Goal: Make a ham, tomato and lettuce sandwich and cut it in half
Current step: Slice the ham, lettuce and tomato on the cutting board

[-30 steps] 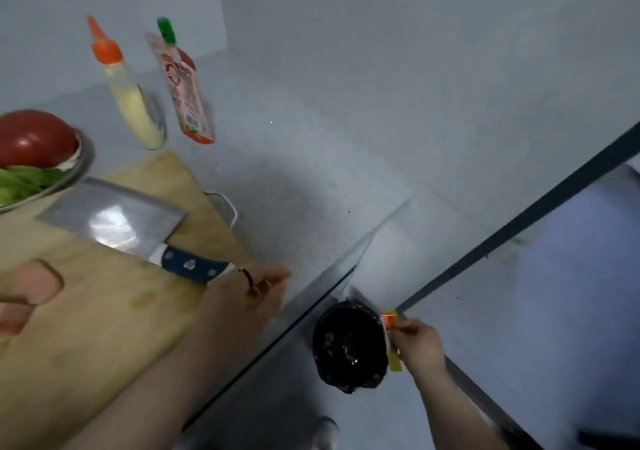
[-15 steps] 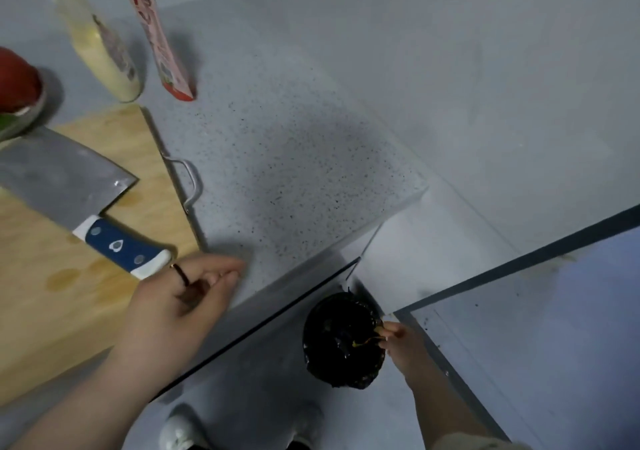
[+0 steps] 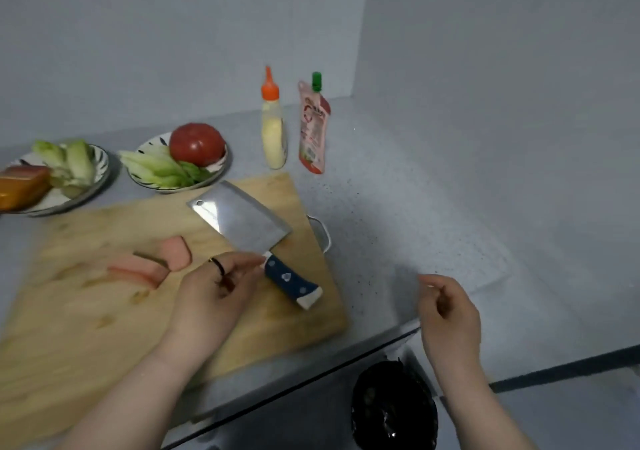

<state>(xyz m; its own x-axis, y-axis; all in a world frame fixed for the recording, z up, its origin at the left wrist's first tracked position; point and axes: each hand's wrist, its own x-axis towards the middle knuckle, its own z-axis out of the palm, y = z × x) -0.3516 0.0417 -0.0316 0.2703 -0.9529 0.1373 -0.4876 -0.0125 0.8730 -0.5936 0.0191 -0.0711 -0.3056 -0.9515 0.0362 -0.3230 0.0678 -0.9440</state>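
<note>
Pink ham pieces [image 3: 152, 263] lie on the wooden cutting board [image 3: 104, 311]. A cleaver [image 3: 242, 223] with a blue handle rests flat on the board's right part. My left hand [image 3: 214, 297] hovers over the board, fingertips close to the cleaver's handle, holding nothing. My right hand [image 3: 446, 307] hangs empty over the counter's front edge, fingers loosely curled. A tomato [image 3: 196, 144] and lettuce leaves [image 3: 159, 169] sit on a plate behind the board. Another plate [image 3: 74, 193] at the far left holds lettuce and a ham block [image 3: 20, 185].
A mayonnaise bottle [image 3: 273, 131] with an orange cap and a red sauce pouch [image 3: 313, 131] stand behind the board. A black-lined bin [image 3: 393, 408] sits on the floor below the counter edge. Bare speckled counter [image 3: 415, 214] stretches to the right, up to the walls.
My view has swung up from the bin to the counter. My right hand let an orange wrapper go at the bin and rose, empty, to the counter edge. The left hand stayed by the cleaver's handle.
</note>
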